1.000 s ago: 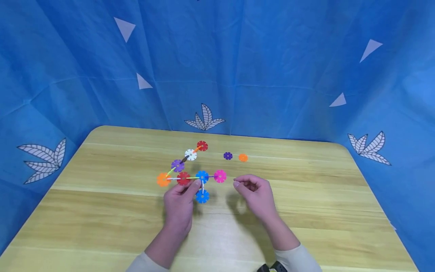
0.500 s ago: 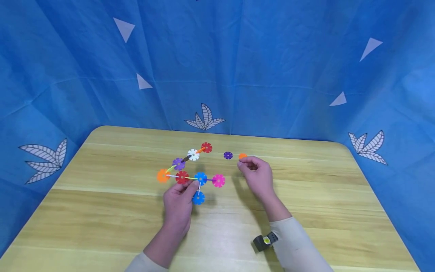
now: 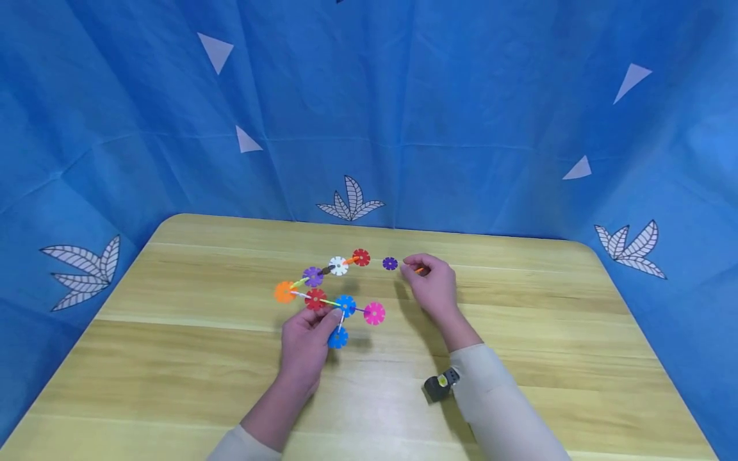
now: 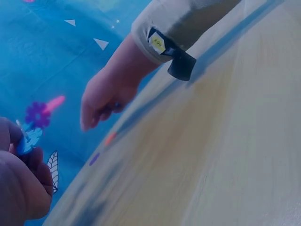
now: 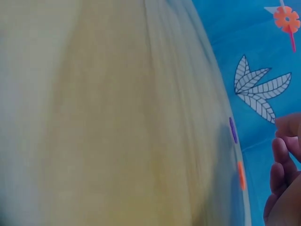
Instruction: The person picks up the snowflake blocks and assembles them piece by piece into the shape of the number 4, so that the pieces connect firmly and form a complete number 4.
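Note:
My left hand [image 3: 305, 342] pinches a chain of coloured snowflake discs [image 3: 315, 299] between thumb and fingers, by the red and blue discs. The chain is held above the table and bends back on itself, with a pink disc [image 3: 375, 313] at its right end and a blue disc [image 3: 337, 337] hanging below. Beyond it lie a loose purple disc [image 3: 390, 263] and a loose orange disc [image 3: 419, 270], partly covered by my right hand [image 3: 432, 285]. In the left wrist view, that hand [image 4: 110, 96] hovers over the orange disc [image 4: 110, 139], apart from it, fingers loosely curled around nothing visible.
The wooden table [image 3: 553, 333] ends at a blue patterned cloth [image 3: 473, 115] behind it. A small black device [image 3: 441, 385] is strapped at the right sleeve's cuff.
My right hand has moved away from me, from beside the pink disc to over the loose orange disc. The chain, still in my left hand, has turned, its far red disc shifting right and nearer.

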The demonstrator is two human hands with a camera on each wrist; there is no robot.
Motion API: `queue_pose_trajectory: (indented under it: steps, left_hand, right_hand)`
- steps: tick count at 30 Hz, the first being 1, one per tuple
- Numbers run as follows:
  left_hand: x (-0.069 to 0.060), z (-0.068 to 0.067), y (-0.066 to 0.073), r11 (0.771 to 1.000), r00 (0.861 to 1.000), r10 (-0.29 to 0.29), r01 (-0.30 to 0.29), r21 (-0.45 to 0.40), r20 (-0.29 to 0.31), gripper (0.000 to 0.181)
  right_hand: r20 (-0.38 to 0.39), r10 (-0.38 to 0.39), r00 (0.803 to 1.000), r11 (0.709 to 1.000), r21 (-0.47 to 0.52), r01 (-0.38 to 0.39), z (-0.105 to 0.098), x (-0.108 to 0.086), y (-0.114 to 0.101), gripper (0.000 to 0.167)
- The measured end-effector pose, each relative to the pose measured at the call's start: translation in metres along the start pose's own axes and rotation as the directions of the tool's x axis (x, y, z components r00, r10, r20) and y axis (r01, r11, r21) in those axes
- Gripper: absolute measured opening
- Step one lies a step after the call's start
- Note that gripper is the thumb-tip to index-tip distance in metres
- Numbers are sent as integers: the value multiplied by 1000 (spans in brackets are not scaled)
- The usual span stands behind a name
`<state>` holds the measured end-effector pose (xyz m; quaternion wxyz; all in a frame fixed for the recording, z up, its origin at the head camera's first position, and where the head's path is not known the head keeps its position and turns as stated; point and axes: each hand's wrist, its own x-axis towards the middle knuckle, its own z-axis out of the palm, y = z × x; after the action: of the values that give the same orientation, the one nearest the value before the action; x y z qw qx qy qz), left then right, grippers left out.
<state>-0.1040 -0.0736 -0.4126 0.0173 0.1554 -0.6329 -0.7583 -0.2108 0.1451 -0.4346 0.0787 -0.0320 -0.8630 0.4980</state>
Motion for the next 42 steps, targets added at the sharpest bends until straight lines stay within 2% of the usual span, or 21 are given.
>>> queue_pose_trajectory:
  steps: [4, 11, 16, 24, 30, 42]
  left_hand:
    - [1, 0, -2, 1000, 999, 19, -20, 23, 34, 16]
    - [3, 0, -4, 996, 998, 31, -36, 77, 61, 13]
    - [4, 0, -5, 994, 997, 37, -44, 99, 70, 14]
    - [4, 0, -4, 996, 998, 16, -22, 89, 65, 14]
    - [5, 0, -4, 995, 998, 21, -27, 95, 59, 14]
    - [8, 2, -11, 993, 999, 18, -23, 115, 45, 11]
  right_hand:
    - [12, -26, 1000, 996, -87, 27, 3, 8, 3, 19]
    - [37, -65, 997, 964, -255, 73, 7, 14, 4, 22]
    - [40, -47, 998, 958, -281, 57, 13, 21, 8, 26]
    - [70, -31, 997, 957, -286, 49, 23, 30, 18, 32]
    - [107, -24, 994, 937, -345, 60, 24, 31, 17, 38]
    - [124, 3, 992, 920, -390, 46, 27, 35, 20, 31]
